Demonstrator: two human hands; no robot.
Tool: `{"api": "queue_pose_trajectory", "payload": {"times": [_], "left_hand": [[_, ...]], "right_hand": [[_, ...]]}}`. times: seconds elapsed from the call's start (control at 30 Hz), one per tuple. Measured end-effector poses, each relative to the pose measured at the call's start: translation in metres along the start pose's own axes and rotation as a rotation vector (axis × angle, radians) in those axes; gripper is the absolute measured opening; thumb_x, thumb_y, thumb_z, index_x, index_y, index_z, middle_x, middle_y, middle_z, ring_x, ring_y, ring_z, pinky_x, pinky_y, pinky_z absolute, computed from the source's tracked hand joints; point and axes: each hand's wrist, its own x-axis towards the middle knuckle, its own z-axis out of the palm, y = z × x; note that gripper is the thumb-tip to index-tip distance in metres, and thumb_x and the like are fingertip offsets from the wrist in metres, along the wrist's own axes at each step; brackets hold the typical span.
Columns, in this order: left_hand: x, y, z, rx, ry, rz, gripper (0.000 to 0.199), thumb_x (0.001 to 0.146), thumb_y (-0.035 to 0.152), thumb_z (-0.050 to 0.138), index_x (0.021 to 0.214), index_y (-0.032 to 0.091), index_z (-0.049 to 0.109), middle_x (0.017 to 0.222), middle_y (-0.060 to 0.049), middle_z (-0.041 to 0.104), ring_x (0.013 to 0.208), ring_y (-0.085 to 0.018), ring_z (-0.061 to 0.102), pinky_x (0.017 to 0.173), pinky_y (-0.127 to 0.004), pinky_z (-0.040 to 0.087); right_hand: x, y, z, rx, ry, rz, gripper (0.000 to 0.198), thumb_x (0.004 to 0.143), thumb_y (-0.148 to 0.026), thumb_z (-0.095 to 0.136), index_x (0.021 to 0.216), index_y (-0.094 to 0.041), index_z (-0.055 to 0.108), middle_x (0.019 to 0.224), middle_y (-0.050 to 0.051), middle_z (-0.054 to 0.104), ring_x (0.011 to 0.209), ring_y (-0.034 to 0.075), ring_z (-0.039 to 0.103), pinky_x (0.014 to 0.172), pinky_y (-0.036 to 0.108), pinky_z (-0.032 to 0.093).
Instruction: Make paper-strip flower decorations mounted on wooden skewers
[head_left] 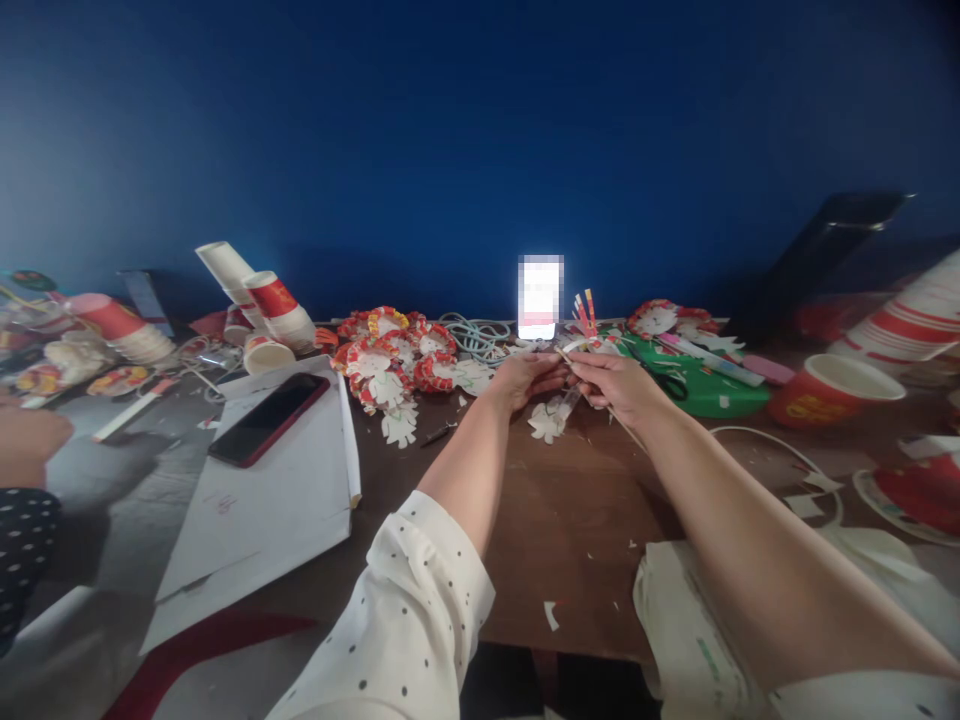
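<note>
My left hand [531,378] and my right hand [611,385] meet over the table, fingers pinched close together. Between them is a thin pale stick [628,430], which slants down to the right under my right palm. The left fingertips close at its upper end; just what they grip there is partly hidden. Red-and-white paper strips [586,312] stick up right behind the fingers; whether they join the stick I cannot tell. Below the hands lies a white flower-shaped paper cutout [548,422]. To the left sits a pile of red-and-white paper-cup flowers [386,365].
A lit phone [538,300] stands against the blue wall. Scissors [667,380] lie on green paper [720,398]. A red paper cup [832,392] is at right. Another phone [268,420] rests on a white box [262,510]. Another person's hand [34,445] is at far left.
</note>
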Motion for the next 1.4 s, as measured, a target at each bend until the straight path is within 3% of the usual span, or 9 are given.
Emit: {"api": "queue_pose_trajectory", "payload": {"times": [0.17,0.43,0.63,0.8,0.93,1.13,1.27,1.4], "left_hand": [[-0.001,0.001,0.001,-0.011,-0.008,-0.003,0.015,0.093,0.007,0.058,0.084,0.011,0.069,0.077,-0.005,0.071,0.069,-0.009,0.069,0.067,-0.017,0.056],[-0.001,0.003,0.002,0.007,0.020,-0.003,0.013,0.092,0.007,0.060,0.084,0.010,0.070,0.076,-0.006,0.071,0.068,-0.009,0.068,0.071,-0.019,0.057],[-0.002,0.003,0.006,0.012,0.058,-0.018,0.014,0.092,0.008,0.061,0.080,0.010,0.069,0.073,-0.005,0.070,0.065,-0.009,0.068,0.070,-0.019,0.056],[-0.001,0.001,0.006,0.004,0.069,-0.013,0.016,0.091,0.007,0.061,0.077,0.009,0.068,0.072,-0.005,0.070,0.065,-0.010,0.068,0.076,-0.021,0.057],[0.001,-0.001,0.005,-0.019,0.088,-0.005,0.013,0.089,0.004,0.062,0.079,0.009,0.069,0.071,-0.005,0.070,0.066,-0.011,0.068,0.084,-0.027,0.058],[0.003,-0.004,0.005,-0.067,0.109,-0.004,0.006,0.084,0.003,0.068,0.084,0.009,0.070,0.069,-0.004,0.069,0.063,-0.010,0.067,0.086,-0.030,0.060],[0.002,-0.003,0.005,-0.047,0.126,-0.005,0.007,0.083,0.003,0.068,0.083,0.010,0.070,0.068,-0.004,0.069,0.063,-0.011,0.067,0.083,-0.029,0.060],[0.002,-0.002,0.005,-0.014,0.151,-0.011,0.009,0.083,0.003,0.066,0.086,0.010,0.071,0.067,-0.004,0.068,0.066,-0.012,0.068,0.085,-0.031,0.060]], "right_hand": [[-0.003,-0.005,0.001,0.020,-0.018,0.023,0.037,0.074,-0.018,0.079,0.110,-0.012,0.076,0.066,0.003,0.063,0.050,0.007,0.047,0.038,0.015,0.025],[-0.006,-0.009,0.002,0.039,-0.026,0.043,0.033,0.075,-0.016,0.078,0.107,-0.012,0.076,0.065,0.003,0.062,0.049,0.006,0.046,0.037,0.013,0.023],[-0.004,-0.004,0.000,-0.003,-0.007,0.030,0.033,0.076,-0.016,0.076,0.109,-0.013,0.077,0.066,0.003,0.063,0.052,0.006,0.049,0.039,0.014,0.028],[0.001,0.005,-0.001,-0.089,0.016,-0.021,0.037,0.078,-0.021,0.073,0.114,-0.016,0.077,0.063,0.001,0.061,0.052,0.009,0.050,0.042,0.017,0.032],[0.007,0.013,-0.004,-0.309,0.021,-0.125,0.039,0.084,-0.026,0.066,0.120,-0.017,0.075,0.061,0.001,0.063,0.050,0.011,0.051,0.044,0.022,0.038],[0.012,0.017,-0.007,-0.701,0.042,-0.342,0.040,0.088,-0.024,0.057,0.123,-0.016,0.075,0.073,0.005,0.074,0.064,0.019,0.066,0.069,0.035,0.055],[0.010,0.016,-0.004,-0.801,0.050,-0.401,0.038,0.090,-0.021,0.055,0.121,-0.015,0.075,0.090,0.010,0.079,0.085,0.025,0.072,0.086,0.039,0.055],[0.007,0.016,-0.001,-0.862,0.099,-0.452,0.036,0.089,-0.021,0.057,0.119,-0.020,0.076,0.105,0.010,0.079,0.097,0.027,0.072,0.092,0.041,0.054]]}}
